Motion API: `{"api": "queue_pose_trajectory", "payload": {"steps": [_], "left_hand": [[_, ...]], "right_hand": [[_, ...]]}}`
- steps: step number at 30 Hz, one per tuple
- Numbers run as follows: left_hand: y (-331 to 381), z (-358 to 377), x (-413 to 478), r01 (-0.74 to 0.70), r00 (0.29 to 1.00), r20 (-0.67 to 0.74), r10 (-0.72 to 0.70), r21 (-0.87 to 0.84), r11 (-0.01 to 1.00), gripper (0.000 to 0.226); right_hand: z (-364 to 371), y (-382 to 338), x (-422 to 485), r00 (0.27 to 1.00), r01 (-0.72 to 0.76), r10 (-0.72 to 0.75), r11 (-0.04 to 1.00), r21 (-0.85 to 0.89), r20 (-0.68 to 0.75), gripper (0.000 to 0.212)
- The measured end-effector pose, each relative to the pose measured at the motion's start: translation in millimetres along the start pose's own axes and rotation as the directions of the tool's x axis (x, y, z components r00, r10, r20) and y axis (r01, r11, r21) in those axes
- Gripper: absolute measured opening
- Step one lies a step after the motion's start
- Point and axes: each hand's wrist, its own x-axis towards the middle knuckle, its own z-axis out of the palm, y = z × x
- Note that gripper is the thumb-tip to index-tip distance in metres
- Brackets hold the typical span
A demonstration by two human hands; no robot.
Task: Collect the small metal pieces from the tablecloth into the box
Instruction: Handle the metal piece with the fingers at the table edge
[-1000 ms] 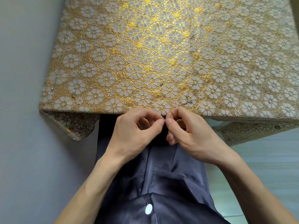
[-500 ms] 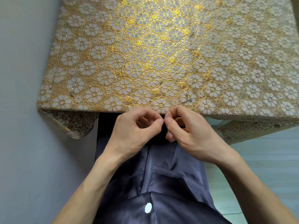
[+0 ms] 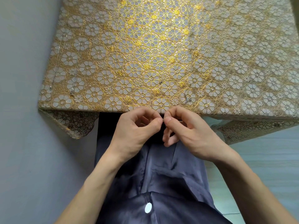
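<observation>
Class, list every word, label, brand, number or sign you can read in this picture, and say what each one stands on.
None: no readable text appears anywhere in the view.
The tablecloth carries only a gold flower pattern, no lettering.
The white button on the dark shirt looks plain; any marking is too small to tell.
The small metal pieces show no legible stamp.

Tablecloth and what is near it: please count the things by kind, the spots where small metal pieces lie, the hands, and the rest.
Spots with metal pieces: 4 (single pieces too small to count)
Hands: 2, left hand and right hand
Tablecloth: 1
White button: 1
Total: 8
</observation>
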Motion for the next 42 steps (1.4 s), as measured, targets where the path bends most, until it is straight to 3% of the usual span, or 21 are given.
{"api": "queue_pose_trajectory", "payload": {"steps": [4, 8, 14, 17, 27, 32, 34, 37, 42], "left_hand": [[0.2, -0.4, -0.2, 0.012, 1.000, 0.011, -0.013, 0.039, 0.999, 0.017], [1.0, -2.2, -1.1, 0.012, 1.000, -0.009, -0.010, 0.172, 0.985, 0.022], [3.3, -0.3, -2.0, -0.003, 1.000, 0.002, 0.002, 0.239, 0.971, 0.024], [3.7, -1.8, -1.7, -0.001, 1.000, 0.018, -0.004, 0.261, 0.965, 0.025], [5.7, -4.6, 1.5, -0.012, 0.999, 0.051, -0.004, 0.309, 0.951, 0.021], [7.3, -4.5, 1.0, -0.014, 0.998, 0.069, -0.010, 0.338, 0.941, 0.010], [7.6, -5.1, 1.5, -0.020, 0.996, 0.085, -0.009, 0.340, 0.940, 0.016], [7.6, -7.1, 2.6, -0.023, 0.994, 0.113, -0.013, 0.314, 0.949, 0.022], [8.0, -8.0, 3.2, -0.047, 0.992, 0.122, 0.013, 0.281, 0.959, 0.017]], "right_hand": [[3.1, 2.8, -0.7, 0.997, 0.028, -0.028, 1.000, -0.008, -0.072, 0.015], [-2.8, 3.1, -4.5, 0.971, 0.150, -0.191, 0.957, -0.250, -0.147, 0.008], [-9.5, 3.0, -3.7, 0.904, 0.324, -0.426, 0.714, -0.621, -0.019, 0.001], [-11.7, 6.0, -3.9, 0.899, 0.352, -0.435, 0.647, -0.677, 0.052, 0.003], [-11.4, 8.4, -4.5, 0.876, 0.385, -0.476, 0.601, -0.701, 0.073, 0.005], [-6.2, 7.5, -6.5, 0.898, 0.346, -0.426, 0.522, -0.779, 0.114, 0.023], [-3.9, 7.3, -6.7, 0.906, 0.335, -0.403, 0.499, -0.799, 0.128, 0.027], [-3.4, 6.7, -6.6, 0.919, 0.331, -0.374, 0.552, -0.766, 0.127, 0.027], [-7.0, 4.8, -7.5, 0.962, 0.266, -0.259, 0.806, -0.528, 0.089, 0.009]]}}
